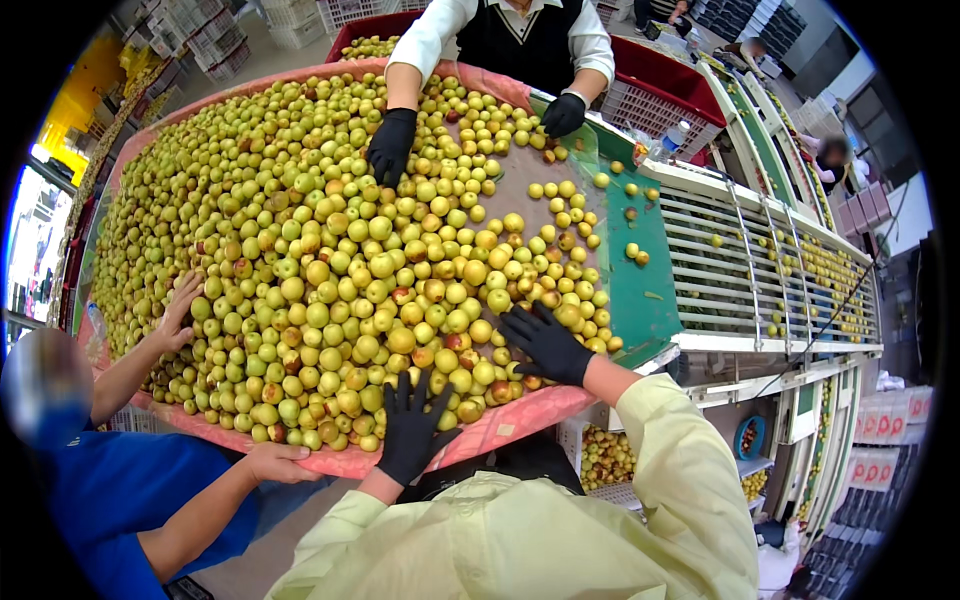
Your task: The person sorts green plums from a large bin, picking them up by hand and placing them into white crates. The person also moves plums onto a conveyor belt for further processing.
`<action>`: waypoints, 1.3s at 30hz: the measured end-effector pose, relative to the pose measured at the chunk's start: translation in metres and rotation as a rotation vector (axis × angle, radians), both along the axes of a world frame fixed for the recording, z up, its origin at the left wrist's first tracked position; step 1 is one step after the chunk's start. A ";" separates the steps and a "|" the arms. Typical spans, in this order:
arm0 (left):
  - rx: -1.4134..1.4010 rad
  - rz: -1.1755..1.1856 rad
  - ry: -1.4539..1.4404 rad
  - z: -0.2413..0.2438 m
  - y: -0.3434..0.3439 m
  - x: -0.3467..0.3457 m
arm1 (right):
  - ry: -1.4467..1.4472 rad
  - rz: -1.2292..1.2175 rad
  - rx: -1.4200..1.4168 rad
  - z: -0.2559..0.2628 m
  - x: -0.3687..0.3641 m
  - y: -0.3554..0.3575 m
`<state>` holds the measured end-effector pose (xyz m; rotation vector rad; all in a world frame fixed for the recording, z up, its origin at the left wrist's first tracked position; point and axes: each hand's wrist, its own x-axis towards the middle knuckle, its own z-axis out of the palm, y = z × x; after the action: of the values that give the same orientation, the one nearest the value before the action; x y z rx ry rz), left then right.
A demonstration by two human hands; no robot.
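Note:
A large heap of yellow-green jujube-like fruits (330, 277), some with brown patches, covers a table edged with pink padded cloth (517, 415). My left hand (411, 435), in a black glove, rests at the near edge with spread fingers pointing into the fruits, holding none that I can see. To the right, my right hand (547, 343), also black-gloved, lies on the fruits near the green chute (637, 289), its fingers apart. Some fruits sit loosely on the bare brown surface (529, 176), and a few are on the green chute.
A co-worker in a dark vest reaches in with black gloves (392, 146) from across the table. At left, a person in blue (142, 502) has bare hands at the heap and edge. A roller conveyor (757, 270) adjoins the chute; a crate of fruits (607, 457) stands below.

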<state>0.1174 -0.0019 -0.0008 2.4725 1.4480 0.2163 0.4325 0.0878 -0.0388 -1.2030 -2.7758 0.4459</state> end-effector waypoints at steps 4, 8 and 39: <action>0.001 -0.184 0.021 0.004 0.033 0.021 | -0.072 -0.062 0.058 -0.008 0.024 0.031; 0.105 -0.273 0.076 -0.003 0.087 0.072 | -0.067 -0.360 0.158 -0.034 0.053 0.088; 0.110 0.275 0.097 -0.040 0.123 0.112 | 0.206 -0.760 0.369 -0.072 0.141 0.089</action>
<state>0.2299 0.1213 -0.0407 2.3894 1.8641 0.2375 0.5734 0.1773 -0.1112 -1.8174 -1.9023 -0.0170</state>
